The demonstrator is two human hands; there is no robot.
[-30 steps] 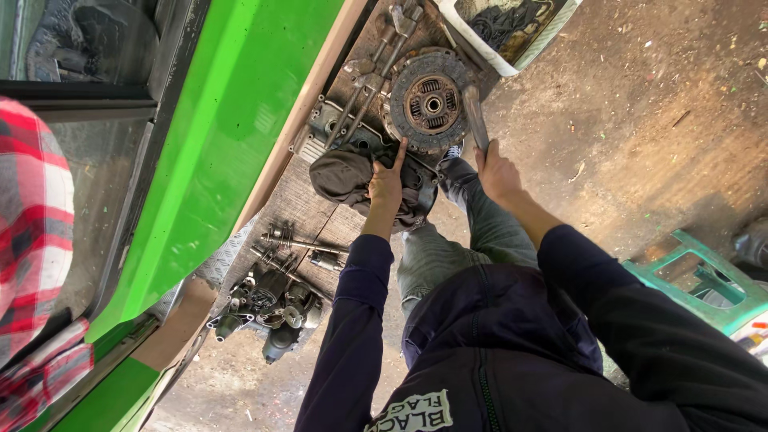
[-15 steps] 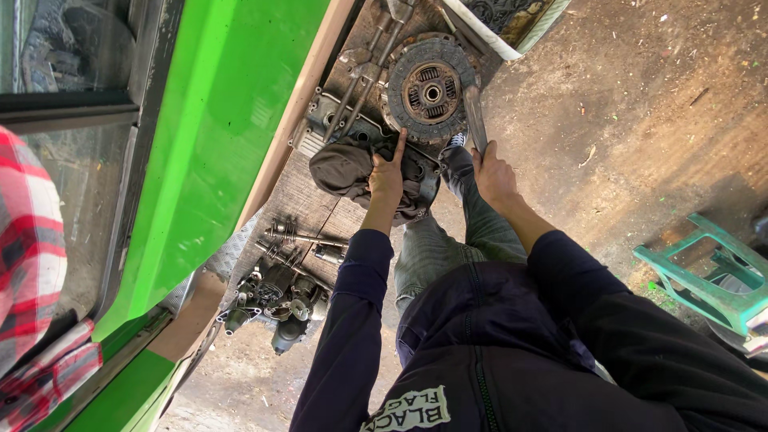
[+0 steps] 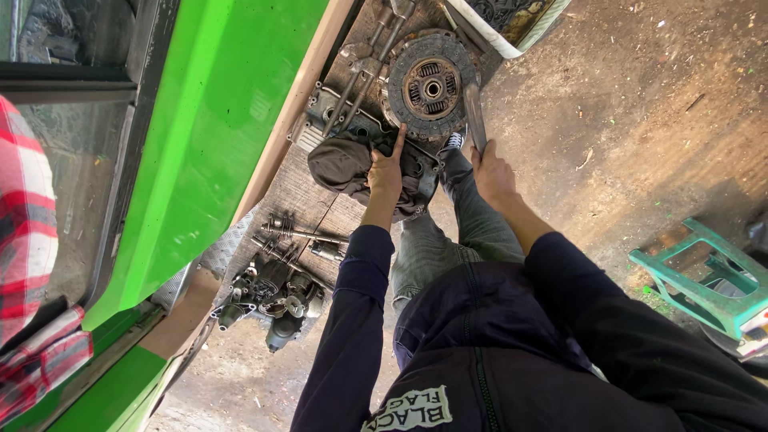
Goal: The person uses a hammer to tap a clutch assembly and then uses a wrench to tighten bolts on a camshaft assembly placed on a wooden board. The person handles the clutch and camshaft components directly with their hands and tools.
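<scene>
A rusty round clutch disc (image 3: pixel 430 86) lies on a wooden board beside the green vehicle body (image 3: pixel 216 136). My left hand (image 3: pixel 386 170) rests on a dark crumpled cloth (image 3: pixel 340 164), its index finger stretched out to the disc's lower rim. My right hand (image 3: pixel 492 172) grips the lower end of a flat grey metal bar (image 3: pixel 473 116) that runs up along the disc's right edge. Both arms are in dark blue sleeves, and my knees in grey trousers are below the hands.
A heap of greasy metal parts and rods (image 3: pixel 280 284) lies on the board to the lower left. A white tub (image 3: pixel 512 28) with dark parts stands at the top. A green plastic stool (image 3: pixel 704 280) is on the dirt floor at right. A person's red checked sleeve (image 3: pixel 28 216) is at far left.
Both hands stay near the disc; the left index finger now stretches out to its rim. The right hand has shifted slightly down the bar.
</scene>
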